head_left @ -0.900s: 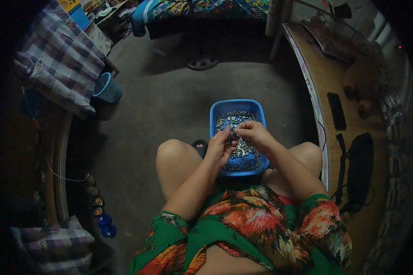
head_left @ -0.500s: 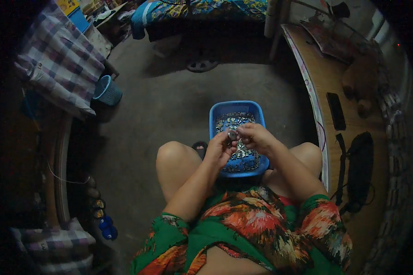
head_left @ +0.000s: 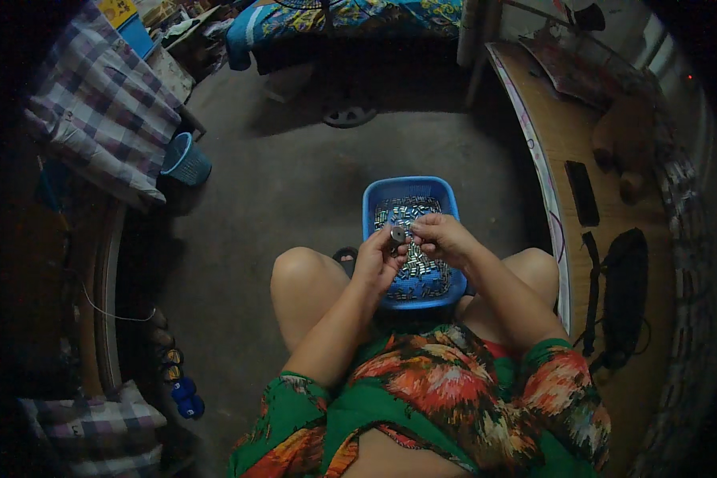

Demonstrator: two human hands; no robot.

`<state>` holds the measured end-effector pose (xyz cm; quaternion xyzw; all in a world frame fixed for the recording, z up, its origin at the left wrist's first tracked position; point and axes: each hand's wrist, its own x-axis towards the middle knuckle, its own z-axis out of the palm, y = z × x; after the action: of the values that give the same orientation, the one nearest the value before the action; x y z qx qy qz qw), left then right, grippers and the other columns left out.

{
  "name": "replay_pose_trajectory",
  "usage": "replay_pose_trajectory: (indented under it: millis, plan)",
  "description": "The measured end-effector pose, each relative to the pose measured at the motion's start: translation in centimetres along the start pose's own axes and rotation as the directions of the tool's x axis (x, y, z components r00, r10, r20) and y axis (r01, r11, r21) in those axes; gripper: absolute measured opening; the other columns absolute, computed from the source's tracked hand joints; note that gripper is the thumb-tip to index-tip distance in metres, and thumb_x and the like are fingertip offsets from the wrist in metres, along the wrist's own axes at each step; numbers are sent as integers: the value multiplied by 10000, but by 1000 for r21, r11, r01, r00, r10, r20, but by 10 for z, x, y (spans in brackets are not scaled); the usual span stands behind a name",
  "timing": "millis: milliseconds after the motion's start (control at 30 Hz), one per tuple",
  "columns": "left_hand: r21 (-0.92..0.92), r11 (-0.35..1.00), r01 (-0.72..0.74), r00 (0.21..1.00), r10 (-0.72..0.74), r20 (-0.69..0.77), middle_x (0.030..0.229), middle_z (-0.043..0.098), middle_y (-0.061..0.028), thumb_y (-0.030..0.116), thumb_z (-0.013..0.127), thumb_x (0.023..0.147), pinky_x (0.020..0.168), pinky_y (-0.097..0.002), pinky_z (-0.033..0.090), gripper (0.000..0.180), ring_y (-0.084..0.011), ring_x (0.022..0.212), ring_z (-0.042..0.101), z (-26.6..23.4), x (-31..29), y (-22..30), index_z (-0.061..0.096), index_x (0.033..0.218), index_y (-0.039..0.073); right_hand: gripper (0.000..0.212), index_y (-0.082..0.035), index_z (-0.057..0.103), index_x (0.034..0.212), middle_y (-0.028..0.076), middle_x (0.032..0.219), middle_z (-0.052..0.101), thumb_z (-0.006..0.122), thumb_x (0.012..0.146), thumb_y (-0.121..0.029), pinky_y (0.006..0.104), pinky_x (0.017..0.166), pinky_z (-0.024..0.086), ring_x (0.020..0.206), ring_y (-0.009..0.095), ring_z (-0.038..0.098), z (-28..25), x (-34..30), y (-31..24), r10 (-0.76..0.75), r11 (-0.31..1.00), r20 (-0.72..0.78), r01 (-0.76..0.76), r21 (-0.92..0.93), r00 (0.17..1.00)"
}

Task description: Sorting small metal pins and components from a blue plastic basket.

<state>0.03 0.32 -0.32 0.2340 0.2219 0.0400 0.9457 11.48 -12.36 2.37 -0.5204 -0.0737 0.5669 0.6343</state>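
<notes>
A blue plastic basket [head_left: 374,203] sits on the floor between my knees, holding several small silvery metal pieces [head_left: 410,211]. Both hands hover just above it, fingertips together. My left hand [head_left: 378,259] pinches a small round metal part [head_left: 397,233] at its fingertips. My right hand [head_left: 446,237] meets it from the right, fingers curled on the same small part. What exactly sits between the fingers is too small to make out.
A wooden table [head_left: 566,159] runs along the right with a dark flat device [head_left: 581,193] and a black bag [head_left: 625,291]. A small blue bucket [head_left: 187,159] stands at the left by a checked cloth [head_left: 103,119]. A fan base [head_left: 350,115] lies far ahead.
The hands stay over the basket; the fingers have shifted slightly as they work the small part together. Nothing else has moved.
</notes>
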Motion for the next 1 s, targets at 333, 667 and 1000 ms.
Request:
replay_pose_trajectory:
  millis: [333, 667, 1000]
  plan:
    - [22, 999, -31, 999, 32, -29, 764, 566, -81, 254, 461, 871, 489, -231, 418, 219, -136, 588, 503, -1, 1, 0, 506, 891, 40, 206, -28, 487, 1030, 52, 778, 566, 450, 848, -117, 184, 462, 381, 572, 89, 481, 4, -4, -5, -6, 978, -50, 16, 207, 999]
    - [58, 998, -39, 999, 41, -33, 767, 573, -77, 269, 462, 871, 479, -221, 400, 225, -124, 585, 500, 3, -1, 1, 503, 885, 48, 129, -53, 483, 945, 23, 761, 550, 458, 867, -153, 171, 439, 368, 568, 64, 475, 2, 0, 0, -92, 979, 68, 77, 187, 993]
    - [60, 997, -48, 999, 48, -3, 789, 583, -79, 243, 450, 877, 483, -215, 410, 215, -118, 590, 505, 4, -3, 2, 499, 922, 39, 129, -51, 493, 964, 25, 784, 562, 484, 852, -114, 149, 443, 373, 582, 55, 489, 1, 1, -1, -14, 969, 80, -7, 249, 997]
